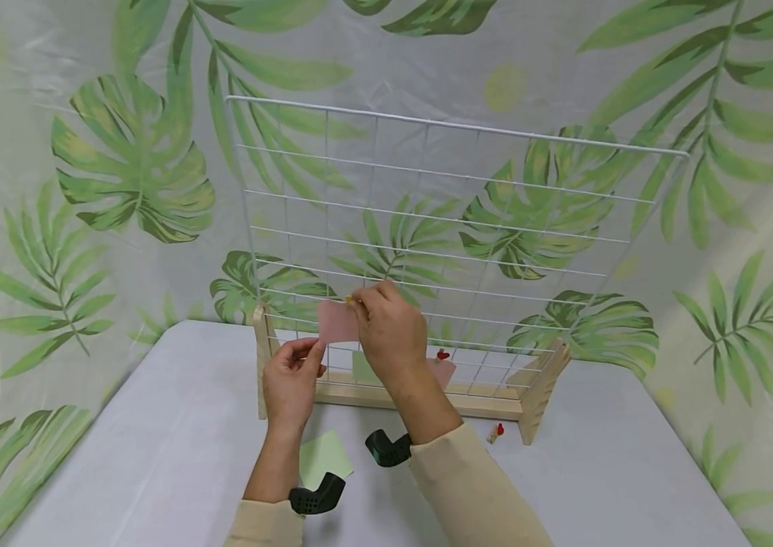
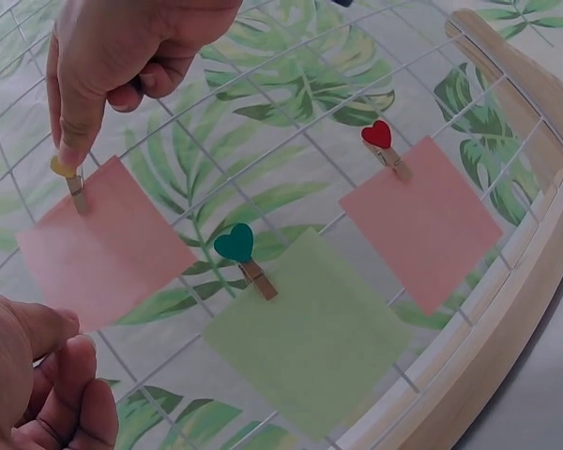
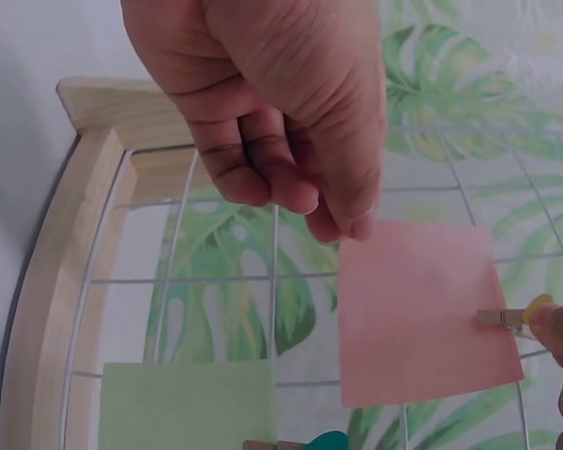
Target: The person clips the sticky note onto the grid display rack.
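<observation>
In the head view my left hand pinches the lower left corner of a pink paper note, which lies against a white wire grid. My right hand pinches a small wooden clothespin with a yellow heart, which sits over the note's upper edge. Lower on the grid hangs a green note, held by a clothespin with a teal heart. Beyond it, another pink note hangs from a clothespin with a red heart. The right forearm partly covers these two notes in the head view.
The grid stands upright in a wooden base on a white table. A loose green note lies in front, partly behind the left wrist. Near the base's right foot lies a red-heart clothespin. Leaf-patterned cloth hangs behind.
</observation>
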The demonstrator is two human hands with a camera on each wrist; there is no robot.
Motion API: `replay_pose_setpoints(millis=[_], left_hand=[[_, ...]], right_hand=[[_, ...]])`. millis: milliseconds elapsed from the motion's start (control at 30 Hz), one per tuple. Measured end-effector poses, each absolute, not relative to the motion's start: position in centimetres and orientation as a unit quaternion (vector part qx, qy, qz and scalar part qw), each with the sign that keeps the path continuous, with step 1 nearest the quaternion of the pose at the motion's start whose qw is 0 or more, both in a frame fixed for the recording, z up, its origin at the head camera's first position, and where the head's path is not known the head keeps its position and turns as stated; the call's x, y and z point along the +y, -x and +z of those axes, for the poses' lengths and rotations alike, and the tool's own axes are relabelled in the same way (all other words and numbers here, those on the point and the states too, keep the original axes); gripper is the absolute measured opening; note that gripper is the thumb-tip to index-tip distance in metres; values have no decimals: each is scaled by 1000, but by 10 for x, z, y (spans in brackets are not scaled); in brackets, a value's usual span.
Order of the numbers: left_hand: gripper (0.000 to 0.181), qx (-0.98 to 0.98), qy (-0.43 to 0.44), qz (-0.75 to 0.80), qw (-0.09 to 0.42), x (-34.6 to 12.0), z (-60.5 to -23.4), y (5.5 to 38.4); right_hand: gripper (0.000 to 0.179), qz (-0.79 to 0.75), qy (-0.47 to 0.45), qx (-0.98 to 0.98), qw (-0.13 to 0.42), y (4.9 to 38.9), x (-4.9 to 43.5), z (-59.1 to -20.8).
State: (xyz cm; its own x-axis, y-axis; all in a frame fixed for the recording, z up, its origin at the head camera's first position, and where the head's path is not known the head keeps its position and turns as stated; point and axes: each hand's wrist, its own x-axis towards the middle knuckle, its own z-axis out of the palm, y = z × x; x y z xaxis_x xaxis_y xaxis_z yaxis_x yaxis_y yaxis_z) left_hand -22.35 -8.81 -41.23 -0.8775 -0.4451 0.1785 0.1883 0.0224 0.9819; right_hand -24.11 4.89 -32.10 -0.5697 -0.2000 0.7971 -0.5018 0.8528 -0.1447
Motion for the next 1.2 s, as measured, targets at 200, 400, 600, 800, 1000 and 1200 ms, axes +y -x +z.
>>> replay_pose_setpoints(millis=[200, 400, 600, 800, 1000, 1200], left_hand=[[20, -677, -99, -694, 225, -88, -412, 223], [24, -664, -99, -704, 232, -88, -411, 222], [28, -665, -103, -699, 244, -88, -410, 221], [29, -661, -96, -700, 251, -85, -410, 220], [26, -652, -99, -708, 251, -87, -412, 219], [28, -653, -93, -706, 258, -91, -410, 219]], right_hand=[[18, 177, -200, -855, 445, 236, 50, -318], [12, 195, -208, -848, 447, 225, 58, -320], [11, 215, -182, -861, 424, 211, 74, -336], [11, 256, -128, -874, 393, 205, 98, -369], [10, 290, -41, -899, 325, 203, 144, -420], [14, 310, 86, -916, 239, 200, 200, -454]])
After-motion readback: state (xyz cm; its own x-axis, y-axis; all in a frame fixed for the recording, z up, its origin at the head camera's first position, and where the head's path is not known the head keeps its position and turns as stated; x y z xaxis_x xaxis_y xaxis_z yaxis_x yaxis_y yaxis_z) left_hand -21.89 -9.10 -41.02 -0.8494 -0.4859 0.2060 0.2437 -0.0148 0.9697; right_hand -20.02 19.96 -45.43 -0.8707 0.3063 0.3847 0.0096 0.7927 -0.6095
